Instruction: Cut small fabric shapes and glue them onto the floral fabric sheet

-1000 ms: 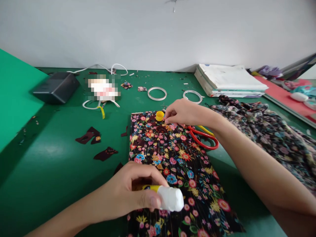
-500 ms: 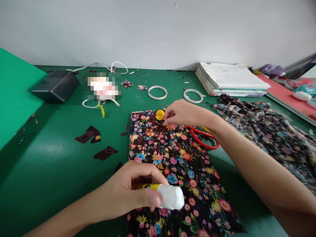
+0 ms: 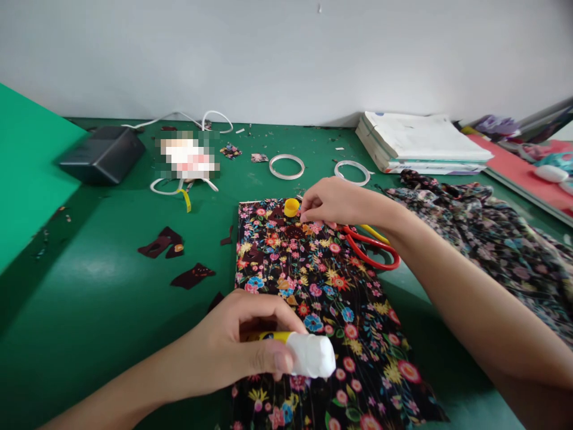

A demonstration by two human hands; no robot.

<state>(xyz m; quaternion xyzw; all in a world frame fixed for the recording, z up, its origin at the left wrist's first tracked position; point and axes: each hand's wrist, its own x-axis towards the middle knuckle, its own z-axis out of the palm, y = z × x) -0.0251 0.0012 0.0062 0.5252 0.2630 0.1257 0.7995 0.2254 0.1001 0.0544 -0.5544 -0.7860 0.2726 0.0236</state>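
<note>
My left hand (image 3: 250, 346) is closed around a glue stick (image 3: 311, 355) with a yellow label and its white end bare, pointing right. Under it lies a black floral fabric (image 3: 322, 292). At the fabric's far end my right hand (image 3: 324, 203) is lowered with its fingers pinched together; what they hold, if anything, is hidden. Just left of those fingertips stands a small yellow cap (image 3: 292, 208). A dark cut-out piece (image 3: 294, 232) lies on the fabric below the fingertips. Red-handled scissors (image 3: 376, 254) lie by my right wrist, partly covered by it.
Dark fabric scraps (image 3: 193, 276) lie left of the floral fabric. Two tape rings (image 3: 286, 166) are behind it. A stack of books (image 3: 425, 143) stands at the back right, with crumpled floral cloth (image 3: 487, 233) before it. A black box (image 3: 102, 155) sits at the back left.
The view has shifted very slightly. My right hand has moved a little at the fabric's far end, while my left hand keeps the glue stick in nearly the same place.
</note>
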